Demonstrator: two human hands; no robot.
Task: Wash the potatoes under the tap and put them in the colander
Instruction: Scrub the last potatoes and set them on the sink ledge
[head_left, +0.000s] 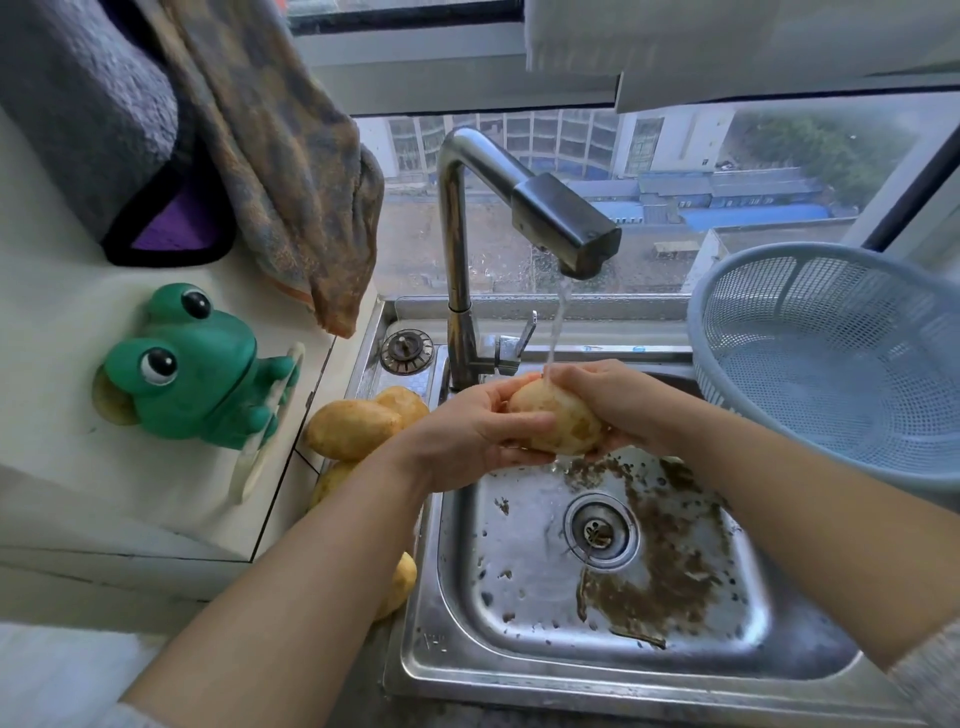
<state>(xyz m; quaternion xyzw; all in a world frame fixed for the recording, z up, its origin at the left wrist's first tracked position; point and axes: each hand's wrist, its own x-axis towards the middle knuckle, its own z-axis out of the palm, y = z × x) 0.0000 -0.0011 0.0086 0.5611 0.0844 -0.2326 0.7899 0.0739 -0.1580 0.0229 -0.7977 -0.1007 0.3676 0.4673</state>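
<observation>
A yellow-brown potato (553, 418) is held over the steel sink (524, 649) under the running stream from the tap (566, 221). My left hand (467, 428) cups it from the left and below. My right hand (605, 397) wraps it from the right and above. Several more potatoes (353, 428) lie on the counter to the left of the sink, partly hidden by my left forearm. A pale blue plastic colander (841, 364) stands to the right of the sink with nothing in it.
Brown dirt lies around the sink drain (601, 530). A green frog holder (192, 364) sits on the white ledge at left. Towels (291, 156) hang above it. A sink plug (406, 352) rests at the sink's back left corner, below the window.
</observation>
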